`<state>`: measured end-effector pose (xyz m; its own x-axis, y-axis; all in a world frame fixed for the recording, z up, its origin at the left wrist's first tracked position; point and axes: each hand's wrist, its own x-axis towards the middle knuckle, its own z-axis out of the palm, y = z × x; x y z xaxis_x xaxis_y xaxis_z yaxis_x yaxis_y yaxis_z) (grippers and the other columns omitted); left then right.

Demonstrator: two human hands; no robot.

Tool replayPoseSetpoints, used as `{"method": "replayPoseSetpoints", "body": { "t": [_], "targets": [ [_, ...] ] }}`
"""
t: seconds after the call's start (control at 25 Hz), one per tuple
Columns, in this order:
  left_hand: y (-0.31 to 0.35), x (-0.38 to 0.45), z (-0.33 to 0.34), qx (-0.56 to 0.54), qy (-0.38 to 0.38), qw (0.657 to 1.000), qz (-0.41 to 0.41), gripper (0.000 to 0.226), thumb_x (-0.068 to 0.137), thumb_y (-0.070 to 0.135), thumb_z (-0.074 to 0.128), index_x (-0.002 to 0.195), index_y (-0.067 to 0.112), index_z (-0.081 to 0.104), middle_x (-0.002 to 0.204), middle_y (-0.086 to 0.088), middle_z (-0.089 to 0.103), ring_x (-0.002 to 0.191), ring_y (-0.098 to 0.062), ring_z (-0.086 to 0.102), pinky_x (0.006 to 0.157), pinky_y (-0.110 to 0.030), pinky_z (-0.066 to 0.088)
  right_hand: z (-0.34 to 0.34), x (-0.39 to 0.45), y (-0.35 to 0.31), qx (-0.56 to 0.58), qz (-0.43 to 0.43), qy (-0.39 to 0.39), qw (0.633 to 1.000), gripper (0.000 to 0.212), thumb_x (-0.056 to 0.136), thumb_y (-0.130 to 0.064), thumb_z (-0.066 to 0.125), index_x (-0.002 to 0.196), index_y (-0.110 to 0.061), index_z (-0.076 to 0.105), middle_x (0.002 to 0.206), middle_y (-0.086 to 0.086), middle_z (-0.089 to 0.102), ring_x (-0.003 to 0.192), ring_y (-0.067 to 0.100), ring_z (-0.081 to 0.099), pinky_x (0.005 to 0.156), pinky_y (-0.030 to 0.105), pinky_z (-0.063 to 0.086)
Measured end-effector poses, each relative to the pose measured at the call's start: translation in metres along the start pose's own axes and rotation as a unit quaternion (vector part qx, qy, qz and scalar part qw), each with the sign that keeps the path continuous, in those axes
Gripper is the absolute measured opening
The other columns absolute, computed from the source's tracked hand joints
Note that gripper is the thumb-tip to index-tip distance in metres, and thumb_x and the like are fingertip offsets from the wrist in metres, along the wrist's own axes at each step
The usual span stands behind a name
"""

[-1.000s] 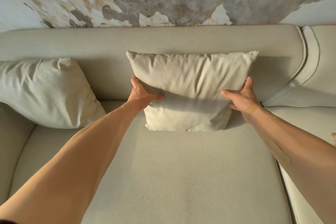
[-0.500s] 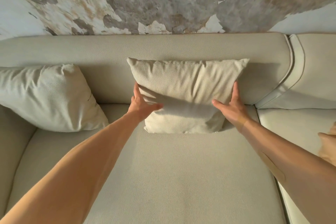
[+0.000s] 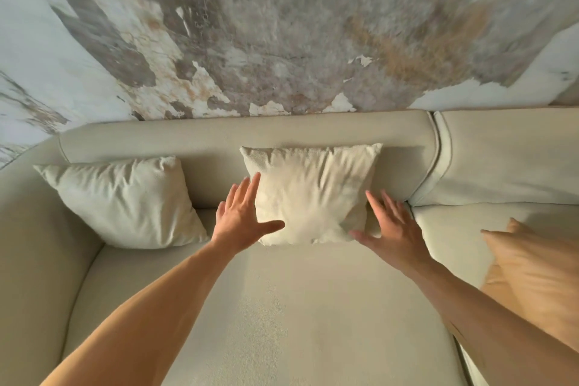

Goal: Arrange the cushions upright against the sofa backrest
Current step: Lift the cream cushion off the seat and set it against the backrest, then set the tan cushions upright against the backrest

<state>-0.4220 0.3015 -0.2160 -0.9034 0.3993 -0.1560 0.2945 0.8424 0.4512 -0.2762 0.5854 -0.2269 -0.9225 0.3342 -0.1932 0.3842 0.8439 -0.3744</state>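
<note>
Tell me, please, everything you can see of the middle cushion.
The middle cushion is square, cream, of finely textured fabric, creased and plump. It stands upright on the seat, leaning on the backrest. The left hand and right hand flank its lower corners, open; contact is unclear.

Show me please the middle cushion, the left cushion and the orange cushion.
middle cushion (image 3: 308,194): head view, centre of its front face.
left cushion (image 3: 125,204): head view, middle of its front.
orange cushion (image 3: 539,269): head view, its upper surface.
</note>
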Motion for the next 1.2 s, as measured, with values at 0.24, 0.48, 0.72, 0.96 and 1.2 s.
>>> {"method": "replayPoseSetpoints", "body": {
  "t": [0.24, 0.48, 0.72, 0.96, 1.2],
  "targets": [
    [0.084, -0.06, -0.035, 0.039, 0.005, 0.996, 0.082, 0.108, 0.065, 0.09, 0.042, 0.149, 0.048, -0.012, 0.163, 0.009, -0.016, 0.151, -0.021, -0.01, 0.119, -0.056, 0.005, -0.083, -0.108, 0.025, -0.044, 0.074, 0.061, 0.994, 0.113, 0.053, -0.1, 0.009, 0.153, -0.047, 0.008, 0.165, -0.01, -0.002, 0.152, 0.027, 0.0, 0.117, 0.053, 0.016],
    [0.192, -0.103, -0.004, 0.028, -0.027, 0.99, 0.137, 0.108, 0.063, 0.093, 0.039, 0.147, 0.052, -0.016, 0.161, 0.013, -0.022, 0.15, -0.017, -0.015, 0.119, -0.055, 0.0, -0.152, -0.192, 0.113, -0.036, 0.144, 0.103, 0.984, 0.094, 0.071, -0.09, 0.027, 0.152, -0.049, 0.004, 0.165, -0.011, -0.007, 0.152, 0.025, -0.005, 0.119, 0.053, 0.009],
    [0.33, -0.147, 0.06, 0.013, -0.053, 0.983, 0.177, 0.116, 0.054, 0.099, 0.03, 0.15, 0.048, -0.011, 0.163, 0.01, -0.017, 0.15, -0.018, -0.012, 0.119, -0.056, 0.002, -0.214, -0.286, 0.257, -0.022, 0.227, 0.134, 0.964, 0.097, 0.071, -0.09, 0.031, 0.153, -0.046, 0.005, 0.165, -0.012, -0.003, 0.152, 0.024, -0.002, 0.118, 0.054, 0.011],
    [0.448, -0.177, 0.121, 0.013, -0.061, 0.976, 0.208, 0.109, 0.061, 0.093, 0.036, 0.151, 0.048, -0.006, 0.164, 0.009, -0.009, 0.151, -0.019, -0.003, 0.118, -0.054, 0.009, -0.25, -0.381, 0.375, 0.01, 0.3, 0.121, 0.946, 0.101, 0.069, -0.092, 0.03, 0.154, -0.044, 0.002, 0.165, -0.006, -0.007, 0.152, 0.028, -0.004, 0.117, 0.056, 0.01],
    [0.52, -0.177, 0.172, 0.033, -0.1, 0.972, 0.211, 0.11, 0.06, 0.092, 0.036, 0.152, 0.045, -0.002, 0.165, 0.006, -0.005, 0.151, -0.022, 0.002, 0.117, -0.054, 0.013, -0.246, -0.449, 0.444, 0.054, 0.375, 0.139, 0.915, 0.111, 0.054, -0.097, 0.015, 0.152, -0.048, 0.002, 0.166, -0.006, -0.003, 0.151, 0.029, -0.001, 0.115, 0.057, 0.014]
  ]
}}
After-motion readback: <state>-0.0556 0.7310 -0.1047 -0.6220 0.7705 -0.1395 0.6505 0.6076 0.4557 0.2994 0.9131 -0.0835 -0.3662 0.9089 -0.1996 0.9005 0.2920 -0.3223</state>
